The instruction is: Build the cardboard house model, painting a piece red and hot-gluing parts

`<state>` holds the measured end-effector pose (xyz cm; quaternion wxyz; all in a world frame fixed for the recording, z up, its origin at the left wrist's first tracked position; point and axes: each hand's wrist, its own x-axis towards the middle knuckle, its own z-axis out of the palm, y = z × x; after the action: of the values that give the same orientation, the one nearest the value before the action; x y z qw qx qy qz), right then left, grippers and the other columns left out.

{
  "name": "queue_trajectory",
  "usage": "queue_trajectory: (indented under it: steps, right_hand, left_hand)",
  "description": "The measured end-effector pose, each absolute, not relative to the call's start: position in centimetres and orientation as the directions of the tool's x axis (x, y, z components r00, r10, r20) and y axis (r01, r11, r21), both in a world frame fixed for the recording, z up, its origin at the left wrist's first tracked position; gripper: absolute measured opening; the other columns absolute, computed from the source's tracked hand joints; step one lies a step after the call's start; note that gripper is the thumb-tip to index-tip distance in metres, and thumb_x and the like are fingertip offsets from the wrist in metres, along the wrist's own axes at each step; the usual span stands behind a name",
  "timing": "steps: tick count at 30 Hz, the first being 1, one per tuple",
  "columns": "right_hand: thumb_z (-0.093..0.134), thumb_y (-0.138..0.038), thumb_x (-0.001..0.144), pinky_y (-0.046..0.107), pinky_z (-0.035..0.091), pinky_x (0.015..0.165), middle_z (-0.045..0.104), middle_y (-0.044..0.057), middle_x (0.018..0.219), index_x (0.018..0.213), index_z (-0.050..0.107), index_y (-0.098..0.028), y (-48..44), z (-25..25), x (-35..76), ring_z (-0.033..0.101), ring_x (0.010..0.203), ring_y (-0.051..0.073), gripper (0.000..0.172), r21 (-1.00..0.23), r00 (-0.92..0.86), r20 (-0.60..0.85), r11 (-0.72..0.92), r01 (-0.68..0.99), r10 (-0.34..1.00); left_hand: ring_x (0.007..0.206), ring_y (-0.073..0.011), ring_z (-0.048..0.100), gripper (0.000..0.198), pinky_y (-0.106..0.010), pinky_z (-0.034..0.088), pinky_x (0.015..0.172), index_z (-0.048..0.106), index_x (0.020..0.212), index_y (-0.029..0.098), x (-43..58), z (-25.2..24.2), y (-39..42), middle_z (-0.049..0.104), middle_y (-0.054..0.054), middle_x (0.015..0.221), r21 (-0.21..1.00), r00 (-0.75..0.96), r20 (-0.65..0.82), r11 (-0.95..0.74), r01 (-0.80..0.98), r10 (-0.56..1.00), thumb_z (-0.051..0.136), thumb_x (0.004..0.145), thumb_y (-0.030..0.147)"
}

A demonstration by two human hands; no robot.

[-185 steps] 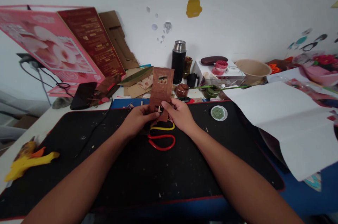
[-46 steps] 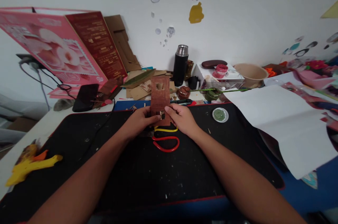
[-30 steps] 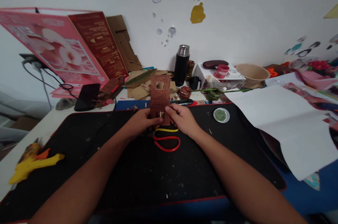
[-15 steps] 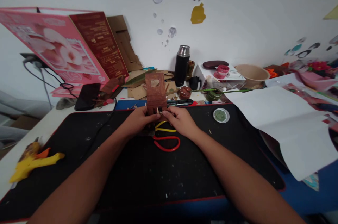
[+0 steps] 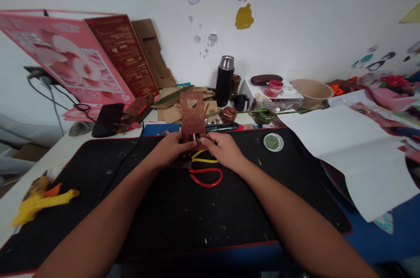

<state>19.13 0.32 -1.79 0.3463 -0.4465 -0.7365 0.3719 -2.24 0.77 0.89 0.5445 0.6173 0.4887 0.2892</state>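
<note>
A reddish-brown painted cardboard piece [image 5: 193, 114] with a cut-out near its top stands between my hands, above the black mat. My left hand [image 5: 173, 149] is closed on its lower left side, thumb across the front. From the other side my right hand [image 5: 221, 147] pinches its lower right edge; its thumb and fingers meet near a small pale stick [image 5: 194, 137] at a dark opening. What exactly the right fingertips press is too small to make out. Scissors with one red and one yellow handle [image 5: 206, 178] lie just below, their blades partly under my left hand.
A dish of green paint [image 5: 273, 142] sits at the mat's right, by a large white sheet [image 5: 341, 151]. Behind stand a black thermos [image 5: 225, 81], paint jars [image 5: 229, 114] and cardboard scraps. At left are a pink box [image 5: 75, 59], a phone [image 5: 108, 119] and a yellow object [image 5: 42, 201].
The whole view has shifted slightly. Both hands keep their hold on the brown cardboard piece, and the small pale stick at its opening shows a little more clearly.
</note>
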Motion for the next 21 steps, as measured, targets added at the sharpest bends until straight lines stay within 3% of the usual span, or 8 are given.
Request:
queue_trajectory:
  steps: [7,11,16,21]
  right_hand:
    - [0.055,-0.041,0.106,0.027,0.032,0.059,0.055,-0.003,0.061,0.075,0.056,-0.021,0.2,-1.6,19.2,0.049,0.06,0.015,0.037,-0.857,-0.368,0.167,0.32,0.405,0.915]
    - [0.055,-0.042,0.105,0.027,0.033,0.059,0.056,-0.003,0.061,0.077,0.058,-0.021,0.3,-1.7,19.2,0.05,0.061,0.015,0.035,-0.866,-0.353,0.159,0.303,0.399,0.922]
    - [0.054,-0.045,0.105,0.027,0.034,0.059,0.053,-0.004,0.06,0.075,0.055,-0.022,0.3,-1.8,19.1,0.049,0.061,0.015,0.038,-0.895,-0.356,0.158,0.286,0.344,0.921]
    - [0.055,-0.044,0.105,0.027,0.033,0.059,0.053,-0.004,0.061,0.075,0.055,-0.022,0.2,-1.7,19.2,0.049,0.06,0.015,0.037,-0.895,-0.364,0.152,0.284,0.343,0.919]
  left_hand:
    - [0.057,-0.0152,0.055,0.034,-0.027,0.042,0.055,0.072,0.08,0.019,-2.4,0.8,0.8,0.064,0.001,0.063,0.951,0.353,-0.187,0.079,0.298,0.917,0.082,0.073,0.051]
    - [0.057,-0.0142,0.054,0.036,-0.027,0.042,0.055,0.076,0.083,0.018,-2.6,0.5,1.0,0.068,-0.001,0.069,0.972,0.351,-0.174,0.104,0.209,0.92,0.087,0.072,0.051]
    - [0.071,-0.0179,0.065,0.052,-0.028,0.047,0.062,0.081,0.107,0.018,-2.9,-0.3,1.3,0.079,-0.007,0.097,0.979,0.294,-0.182,0.201,-0.036,0.938,0.091,0.071,0.054]
    - [0.089,-0.0255,0.073,0.054,-0.035,0.056,0.078,0.081,0.108,0.017,-2.7,-0.8,1.4,0.082,-0.01,0.103,0.975,0.277,-0.194,0.216,-0.052,0.941,0.092,0.07,0.053]
